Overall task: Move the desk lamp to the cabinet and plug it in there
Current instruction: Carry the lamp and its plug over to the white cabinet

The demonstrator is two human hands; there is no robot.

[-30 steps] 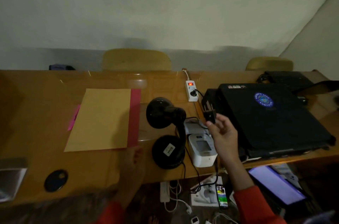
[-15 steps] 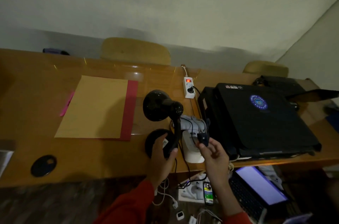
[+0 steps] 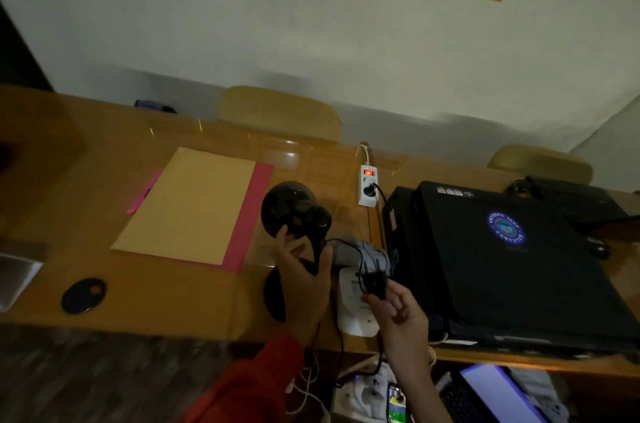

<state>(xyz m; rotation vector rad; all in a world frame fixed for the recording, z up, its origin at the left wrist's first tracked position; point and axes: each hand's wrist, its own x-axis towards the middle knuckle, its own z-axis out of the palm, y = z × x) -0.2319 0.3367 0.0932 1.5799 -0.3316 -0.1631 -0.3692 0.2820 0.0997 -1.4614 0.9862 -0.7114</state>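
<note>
The black desk lamp [image 3: 294, 209] stands on the wooden desk [image 3: 69, 208], its round shade tilted up and its round base near the front edge. My left hand [image 3: 304, 280] is wrapped around the lamp's thin stem just under the shade. My right hand [image 3: 398, 308] holds the lamp's black plug [image 3: 374, 280] by the fingertips, prongs pointing up, to the right of the lamp. The black cord runs from the plug down over the desk's front edge. No cabinet is in view.
A white power strip [image 3: 367, 185] with a lit red switch lies behind the lamp. A white device [image 3: 353, 305] sits beside the base. A black laptop [image 3: 519, 260] fills the right. A brown envelope on a pink folder [image 3: 194, 204] lies left, with a black disc [image 3: 83, 294] near the front edge.
My left hand has risen from the lamp's base to its stem under the shade. My right hand still holds the plug, now lower and nearer the lamp.
</note>
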